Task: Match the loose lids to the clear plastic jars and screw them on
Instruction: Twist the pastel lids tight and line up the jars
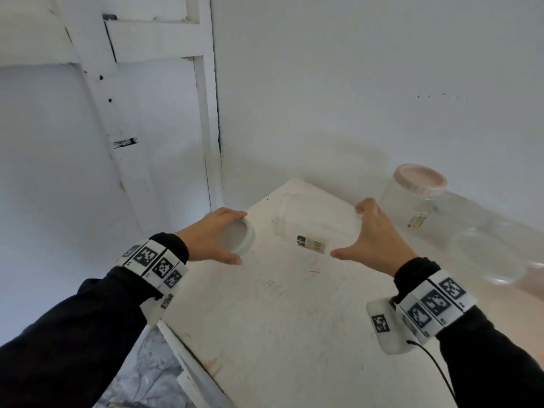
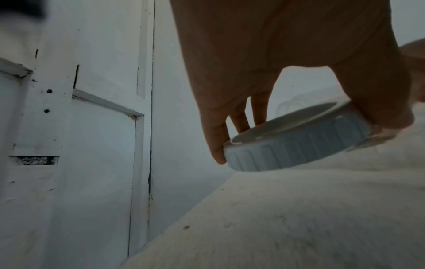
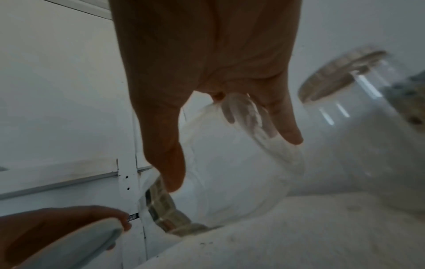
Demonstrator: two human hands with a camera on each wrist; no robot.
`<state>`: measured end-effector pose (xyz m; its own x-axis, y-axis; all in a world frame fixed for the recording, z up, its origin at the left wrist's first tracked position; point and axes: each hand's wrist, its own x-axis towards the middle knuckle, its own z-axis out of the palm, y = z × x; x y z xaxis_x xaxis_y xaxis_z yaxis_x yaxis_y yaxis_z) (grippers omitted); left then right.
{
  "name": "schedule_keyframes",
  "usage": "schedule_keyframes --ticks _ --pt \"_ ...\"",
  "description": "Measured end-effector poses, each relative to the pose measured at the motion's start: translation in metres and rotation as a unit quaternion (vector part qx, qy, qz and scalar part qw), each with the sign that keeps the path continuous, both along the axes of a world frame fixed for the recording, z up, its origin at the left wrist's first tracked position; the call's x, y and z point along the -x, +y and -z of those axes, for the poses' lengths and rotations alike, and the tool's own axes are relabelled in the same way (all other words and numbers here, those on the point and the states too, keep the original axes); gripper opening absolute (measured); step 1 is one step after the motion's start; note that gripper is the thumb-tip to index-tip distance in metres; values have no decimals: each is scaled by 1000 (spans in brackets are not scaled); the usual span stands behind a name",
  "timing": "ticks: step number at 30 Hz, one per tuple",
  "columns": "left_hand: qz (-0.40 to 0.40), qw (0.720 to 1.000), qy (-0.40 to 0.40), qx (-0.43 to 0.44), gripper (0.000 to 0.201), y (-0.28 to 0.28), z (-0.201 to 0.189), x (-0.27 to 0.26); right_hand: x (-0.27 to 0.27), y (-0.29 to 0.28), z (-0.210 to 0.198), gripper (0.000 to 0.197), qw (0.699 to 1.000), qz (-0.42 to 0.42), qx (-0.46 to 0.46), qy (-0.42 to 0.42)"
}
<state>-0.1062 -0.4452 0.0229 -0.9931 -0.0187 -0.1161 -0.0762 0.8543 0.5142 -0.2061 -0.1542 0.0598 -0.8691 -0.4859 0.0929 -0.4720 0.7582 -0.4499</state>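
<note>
The left hand (image 1: 210, 235) is gripping a white ribbed lid (image 2: 296, 140) by its rim just above the table (image 1: 279, 313), while the right hand (image 1: 375, 235), fingers spread, is closing around a clear uncapped jar (image 1: 312, 223) (a pink-lidded jar (image 1: 418, 187) is standing behind).

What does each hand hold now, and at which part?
Left hand grips the white lid by its ribbed rim. Right hand holds the clear jar around its body.
</note>
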Motion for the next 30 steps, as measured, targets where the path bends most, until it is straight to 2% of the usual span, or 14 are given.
schedule_keyframes --ticks 3,6,9,12,14,19,23,30 --pt "-16 999 42 -11 98 4 -9 9 1 8 12 83 999 21 30 -23" --pt "-33 996 78 -38 98 8 -19 17 0 14 19 99 996 37 60 -51" --pt "-31 993 87 -71 103 13 -28 25 -2 17 22 104 992 46 85 -76" --pt "-27 989 98 -104 115 20 -37 34 -4 19 26 102 990 44 96 -98" --pt "-22 984 111 -135 115 25 -41 41 -6 20 31 98 984 51 118 -127" --pt "-14 968 132 -212 101 41 -43 55 -10 25 40 88 966 60 161 -193" --pt "16 964 137 -230 98 56 -44 63 -14 34 46 85 959 65 173 -216" --pt "73 960 143 -228 100 81 -45 72 -23 51 49 95 957 68 193 -206"
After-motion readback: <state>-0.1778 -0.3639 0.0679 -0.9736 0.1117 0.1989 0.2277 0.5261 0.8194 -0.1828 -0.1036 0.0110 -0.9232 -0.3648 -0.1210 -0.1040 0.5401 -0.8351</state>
